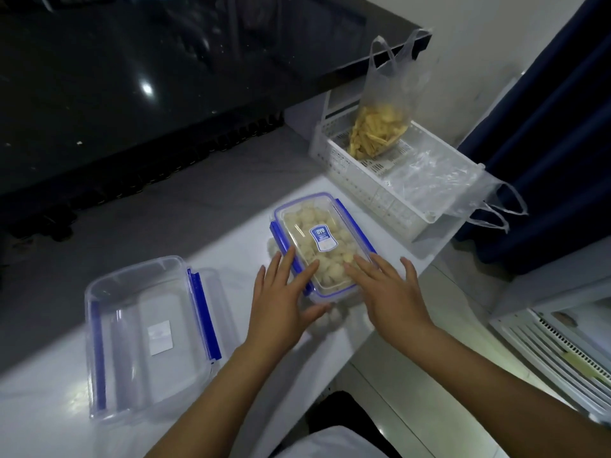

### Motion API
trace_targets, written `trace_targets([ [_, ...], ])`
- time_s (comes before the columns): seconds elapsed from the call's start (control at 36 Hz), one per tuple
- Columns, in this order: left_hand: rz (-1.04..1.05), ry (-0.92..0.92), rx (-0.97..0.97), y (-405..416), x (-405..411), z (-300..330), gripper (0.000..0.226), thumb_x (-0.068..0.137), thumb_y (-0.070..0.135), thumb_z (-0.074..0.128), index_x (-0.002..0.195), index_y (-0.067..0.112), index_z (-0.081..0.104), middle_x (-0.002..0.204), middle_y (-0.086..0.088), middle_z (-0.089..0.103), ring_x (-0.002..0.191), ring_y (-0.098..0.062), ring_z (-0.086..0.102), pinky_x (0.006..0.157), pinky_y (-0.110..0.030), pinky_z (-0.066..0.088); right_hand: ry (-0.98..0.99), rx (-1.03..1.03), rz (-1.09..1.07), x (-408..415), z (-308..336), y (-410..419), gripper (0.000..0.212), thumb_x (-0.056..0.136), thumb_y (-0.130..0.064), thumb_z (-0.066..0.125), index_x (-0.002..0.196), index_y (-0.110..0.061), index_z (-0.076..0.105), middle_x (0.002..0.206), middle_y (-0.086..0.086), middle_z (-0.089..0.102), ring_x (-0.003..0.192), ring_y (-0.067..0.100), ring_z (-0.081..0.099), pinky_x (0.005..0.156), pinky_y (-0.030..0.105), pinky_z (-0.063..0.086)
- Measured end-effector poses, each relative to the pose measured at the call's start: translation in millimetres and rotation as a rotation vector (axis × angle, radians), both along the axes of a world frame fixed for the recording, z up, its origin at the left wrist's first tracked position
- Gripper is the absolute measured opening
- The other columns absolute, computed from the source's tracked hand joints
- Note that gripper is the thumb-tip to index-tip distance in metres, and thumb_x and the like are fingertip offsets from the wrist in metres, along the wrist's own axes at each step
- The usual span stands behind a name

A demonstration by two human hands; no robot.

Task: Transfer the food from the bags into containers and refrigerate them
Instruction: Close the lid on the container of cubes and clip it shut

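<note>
Both my hands, left hand (281, 305) and right hand (390, 292), press flat-fingered on the filled container's lid (322, 241); latching its blue clips likely comes next.

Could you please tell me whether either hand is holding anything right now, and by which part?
Nothing is gripped. The left hand and right hand lie flat-fingered on the near end of the clear, blue-latched lidded container of pale food balls.
</note>
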State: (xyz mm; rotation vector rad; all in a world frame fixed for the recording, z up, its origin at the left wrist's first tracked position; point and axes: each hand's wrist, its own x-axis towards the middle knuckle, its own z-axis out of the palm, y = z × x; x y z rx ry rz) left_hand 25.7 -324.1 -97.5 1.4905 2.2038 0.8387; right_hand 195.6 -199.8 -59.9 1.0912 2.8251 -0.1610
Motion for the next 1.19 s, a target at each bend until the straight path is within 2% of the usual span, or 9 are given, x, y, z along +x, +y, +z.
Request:
trace_targets([
  [0.11,0.036,0.092,-0.008,33,-13,0,0.078,0.084,0.066,0.062,0.152,0.039,0.036,0.168,-0.001,0.013,0.155,-0.027,0.008,0.123,-0.051,0.004,0.033,-0.085,-0.075,-26,4,26,0.057,0.099,-0.027,0.044,0.152,-0.038,0.028,0.165,-0.013,0.020,0.153,0.013,0.009,0.120,0.057,0.002],
  [0.25,0.073,0.139,-0.039,56,-22,1,0.078,0.081,0.070,0.061,0.150,0.041,0.040,0.168,0.000,0.013,0.155,-0.026,0.004,0.122,-0.051,-0.005,0.035,-0.181,-0.132,-42,8,52,0.050,0.103,-0.049,0.027,0.153,-0.042,0.030,0.165,-0.018,0.018,0.153,0.010,0.007,0.117,0.061,-0.002],
  [0.64,0.161,0.089,-0.016,66,-11,0,0.072,0.080,0.069,0.064,0.144,0.040,0.049,0.167,0.001,0.020,0.154,-0.025,0.009,0.122,-0.053,-0.001,0.153,-0.268,-0.130,-38,-3,67,0.052,0.102,-0.054,0.033,0.153,-0.042,0.029,0.165,-0.019,0.017,0.153,0.007,0.002,0.120,0.058,0.002],
  [0.78,0.138,-0.003,-0.067,66,-9,5,0.071,0.082,0.069,0.063,0.145,0.043,0.045,0.168,0.002,0.012,0.154,-0.029,0.008,0.123,-0.050,0.005,0.012,-0.245,-0.047,-33,9,69,0.059,0.100,-0.053,0.037,0.155,-0.044,0.019,0.167,-0.017,0.007,0.153,0.007,-0.003,0.120,0.059,-0.004],
  [0.83,0.101,-0.063,-0.104,65,-15,17,0.071,0.082,0.066,0.066,0.145,0.042,0.045,0.168,0.001,0.012,0.154,-0.028,0.007,0.123,-0.048,0.010,0.005,-0.266,-0.030,-30,22,74,0.063,0.096,-0.059,0.041,0.154,-0.045,0.022,0.166,-0.015,0.011,0.153,0.008,0.001,0.120,0.059,-0.004],
  [0.94,0.057,-0.186,-0.040,71,-39,58,0.063,0.085,0.043,0.075,0.143,0.039,0.049,0.164,-0.001,0.025,0.152,-0.018,0.019,0.120,-0.037,0.022,0.220,-0.290,-0.070,-19,58,101,0.067,0.090,-0.062,0.055,0.151,-0.046,0.032,0.163,-0.012,0.025,0.149,0.009,0.020,0.121,0.048,0.012],
  [1.03,0.037,-0.132,0.095,93,-58,98,0.057,0.087,0.026,0.076,0.140,0.029,0.054,0.155,-0.002,0.042,0.147,-0.017,0.031,0.118,-0.035,0.028,0.486,-0.366,-0.171,-8,86,139,0.069,0.086,-0.058,0.067,0.148,-0.041,0.041,0.158,-0.013,0.035,0.142,0.009,0.035,0.117,0.037,0.028],
  [1.08,0.039,-0.081,0.167,118,-66,125,0.056,0.087,0.022,0.076,0.139,0.024,0.055,0.151,0.000,0.047,0.143,-0.017,0.038,0.117,-0.038,0.032,0.649,-0.402,-0.249,-4,104,172,0.067,0.083,-0.053,0.073,0.143,-0.041,0.047,0.150,-0.014,0.043,0.133,0.005,0.040,0.107,0.030,0.036],
  [1.19,0.013,0.104,0.258,188,-75,172,0.058,0.088,0.021,0.074,0.142,0.019,0.053,0.149,-0.002,0.049,0.141,-0.018,0.040,0.117,-0.034,0.031,0.899,-0.531,-0.369,-5,134,244,0.060,0.081,-0.048,0.077,0.135,-0.044,0.050,0.139,-0.011,0.049,0.127,0.014,0.047,0.091,0.034,0.044],
])
